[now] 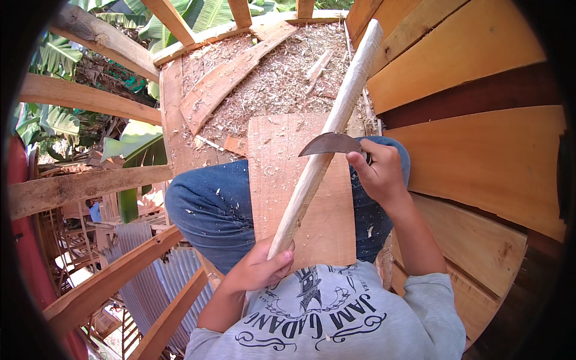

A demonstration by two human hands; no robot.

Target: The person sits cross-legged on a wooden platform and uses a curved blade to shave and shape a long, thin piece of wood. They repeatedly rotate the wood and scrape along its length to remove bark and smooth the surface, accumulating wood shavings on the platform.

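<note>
We see cream pole (339, 117), dark-bladed knife (330, 144), tan board (278, 174) with faint grain, blue jeans (210, 204), pale grey shirt (414, 312) printed in black.

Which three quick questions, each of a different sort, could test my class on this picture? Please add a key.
1. Multiple choice: What does the person's right hand hold? (a) a claw hammer; (b) a tool with a curved, dark metal blade; (c) a round paintbrush.
2. True or false: In the picture, the left hand grips the lower end of the long, pale wooden stick.
3. Fill in: Beyond the flat, light-brown, rectangular wooden board, many small, pale, curled wood ____ lie scattered.

Key: 1. b; 2. true; 3. shavings.
</note>
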